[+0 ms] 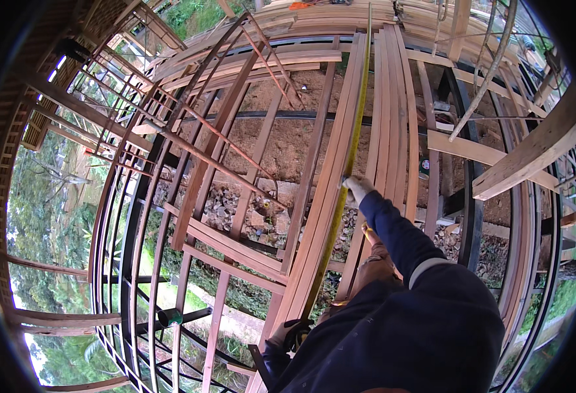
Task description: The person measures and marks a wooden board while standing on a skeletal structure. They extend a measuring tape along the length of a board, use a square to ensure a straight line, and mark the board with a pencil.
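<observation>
A long yellow tape measure blade runs away from me along reddish-brown timber boards. Low in the view, my left hand is closed around the dark tape measure case, partly hidden by my sleeve. My right arm reaches forward, and my right hand is closed at the blade's edge. A small dark tip pokes out of its fingers over the tape; what it belongs to is too small to tell. Below that hand, a brown, boot-like shape shows beside my sleeve, partly covered.
Open joists leave gaps over soil and rubble. Rusty poles slant across on the left. More boards lie right of the tape. A thick wooden beam juts in at the right. A dark metal frame curves along the left.
</observation>
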A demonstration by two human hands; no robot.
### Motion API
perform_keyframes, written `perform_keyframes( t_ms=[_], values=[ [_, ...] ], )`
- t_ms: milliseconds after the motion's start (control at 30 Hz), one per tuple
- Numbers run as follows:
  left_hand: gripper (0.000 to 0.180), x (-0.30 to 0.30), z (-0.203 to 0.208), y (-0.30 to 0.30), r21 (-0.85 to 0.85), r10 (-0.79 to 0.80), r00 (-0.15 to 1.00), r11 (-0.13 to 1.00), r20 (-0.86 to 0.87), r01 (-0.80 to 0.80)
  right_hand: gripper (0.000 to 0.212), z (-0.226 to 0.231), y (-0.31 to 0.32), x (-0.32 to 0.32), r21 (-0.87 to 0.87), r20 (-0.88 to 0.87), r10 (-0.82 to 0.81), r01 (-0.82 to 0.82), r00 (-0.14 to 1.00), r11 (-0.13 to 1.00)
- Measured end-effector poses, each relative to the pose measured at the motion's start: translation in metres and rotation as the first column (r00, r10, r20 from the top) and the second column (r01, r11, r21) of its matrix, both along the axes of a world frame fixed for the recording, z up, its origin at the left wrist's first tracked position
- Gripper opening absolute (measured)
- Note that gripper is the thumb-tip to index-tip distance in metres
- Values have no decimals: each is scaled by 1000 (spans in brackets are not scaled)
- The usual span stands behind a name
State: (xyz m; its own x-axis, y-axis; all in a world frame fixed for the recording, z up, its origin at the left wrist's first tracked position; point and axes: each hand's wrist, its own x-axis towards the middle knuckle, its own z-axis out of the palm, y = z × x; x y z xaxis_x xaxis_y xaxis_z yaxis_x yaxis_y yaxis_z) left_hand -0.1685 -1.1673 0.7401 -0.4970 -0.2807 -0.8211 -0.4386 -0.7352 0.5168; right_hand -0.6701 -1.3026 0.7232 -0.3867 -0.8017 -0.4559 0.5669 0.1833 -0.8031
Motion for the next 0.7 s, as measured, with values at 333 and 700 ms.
perform_keyframes(
  t_ms=[333, 700],
  values=[
    [31, -300, 51, -150, -190, -201, 965, 967, -168, 169, 12, 43, 22, -5, 24, 128, 148, -153, 981, 988],
    [32, -438, 35, -232, -116, -125, 971, 988, -205, 103, 16, 8, -129, -217, -9, 32, 0, 0, 1000, 1000]
  ],
)
